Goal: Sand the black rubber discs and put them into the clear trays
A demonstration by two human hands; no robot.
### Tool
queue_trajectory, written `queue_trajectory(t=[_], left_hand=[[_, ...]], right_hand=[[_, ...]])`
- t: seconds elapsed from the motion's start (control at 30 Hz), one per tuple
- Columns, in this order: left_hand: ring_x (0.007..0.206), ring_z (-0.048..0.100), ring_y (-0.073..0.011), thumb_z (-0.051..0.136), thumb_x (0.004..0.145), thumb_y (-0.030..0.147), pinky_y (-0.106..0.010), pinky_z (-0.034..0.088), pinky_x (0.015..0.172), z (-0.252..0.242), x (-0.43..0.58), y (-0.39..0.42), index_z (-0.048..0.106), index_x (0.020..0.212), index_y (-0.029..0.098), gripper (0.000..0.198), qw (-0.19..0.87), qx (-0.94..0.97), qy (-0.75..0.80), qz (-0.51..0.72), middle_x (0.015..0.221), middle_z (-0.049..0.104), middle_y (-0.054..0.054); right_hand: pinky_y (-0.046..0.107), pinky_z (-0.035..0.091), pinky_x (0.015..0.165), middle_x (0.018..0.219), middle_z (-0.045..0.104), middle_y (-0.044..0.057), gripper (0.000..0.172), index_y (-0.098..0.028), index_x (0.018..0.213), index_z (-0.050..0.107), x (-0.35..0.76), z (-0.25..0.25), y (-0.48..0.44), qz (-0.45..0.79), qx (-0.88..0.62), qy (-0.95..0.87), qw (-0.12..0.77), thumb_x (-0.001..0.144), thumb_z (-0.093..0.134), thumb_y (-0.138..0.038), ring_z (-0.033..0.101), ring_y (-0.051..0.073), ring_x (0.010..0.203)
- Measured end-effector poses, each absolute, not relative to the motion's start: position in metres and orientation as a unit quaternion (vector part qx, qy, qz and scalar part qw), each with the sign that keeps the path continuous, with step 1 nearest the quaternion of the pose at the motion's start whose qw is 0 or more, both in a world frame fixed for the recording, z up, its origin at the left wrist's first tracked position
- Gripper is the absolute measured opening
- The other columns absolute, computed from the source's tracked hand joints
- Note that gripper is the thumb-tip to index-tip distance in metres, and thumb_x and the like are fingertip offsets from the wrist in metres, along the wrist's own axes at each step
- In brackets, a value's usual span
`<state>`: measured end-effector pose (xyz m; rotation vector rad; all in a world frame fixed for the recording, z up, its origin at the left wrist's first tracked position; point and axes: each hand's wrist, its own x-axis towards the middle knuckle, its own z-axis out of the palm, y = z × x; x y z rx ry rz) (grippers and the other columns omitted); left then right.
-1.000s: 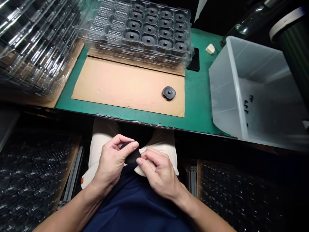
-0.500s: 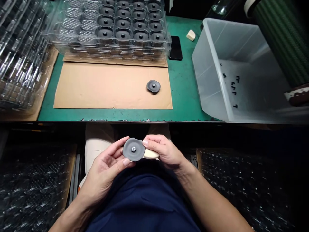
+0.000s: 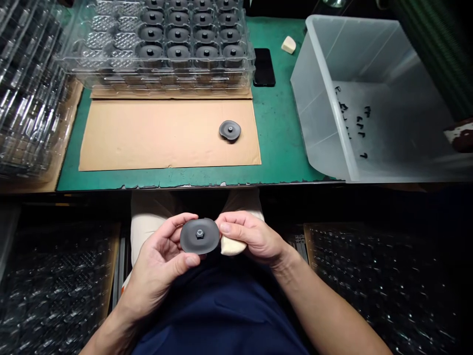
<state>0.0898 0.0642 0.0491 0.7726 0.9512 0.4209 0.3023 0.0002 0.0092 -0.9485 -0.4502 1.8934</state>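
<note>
Turned stud-up since earlier, the black oval disc (image 3: pixel 190 241) is pinched loosely in the left hand (image 3: pixel 155 266) — right hand (image 3: pixel 256 236) closed on a cream wedge (image 3: pixel 232 246); another disc (image 3: pixel 229 129) lies on cardboard (image 3: pixel 155 140), two clear-tray (image 3: pixel 155 79) columns seem unfilled.

No words, numbers or signs can be read on anything here. Small marks may be hidden where it is too dark at the sides to be seen well.
</note>
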Motion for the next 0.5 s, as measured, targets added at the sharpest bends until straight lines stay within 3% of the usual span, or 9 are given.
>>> queue_trajectory(t=[0.17,0.5], left_hand=[[0.085,0.071,-0.0163,0.093,0.072,0.038,-0.021,0.055,0.08,0.053,0.096,0.062,0.067,0.122,0.022,0.059,0.777,0.364,0.476,0.195,0.098,0.076,-0.005],[0.087,0.073,-0.0177,0.093,0.07,0.038,-0.022,0.057,0.083,0.057,0.115,0.058,0.067,0.121,0.021,0.059,0.751,0.392,0.5,0.179,0.103,0.077,-0.005]], right_hand=[[0.017,0.039,0.06,0.078,0.064,0.001,0.032,-0.011,0.092,0.071,0.303,0.008,-0.007,0.769,-0.376,-0.183,0.484,0.092,0.077,-0.043,0.052,0.006,0.065],[0.019,0.042,0.067,0.085,0.066,0.003,0.035,-0.01,0.096,0.072,0.311,0.001,-0.019,0.762,-0.37,-0.175,0.502,0.092,0.076,-0.045,0.055,0.008,0.071]])
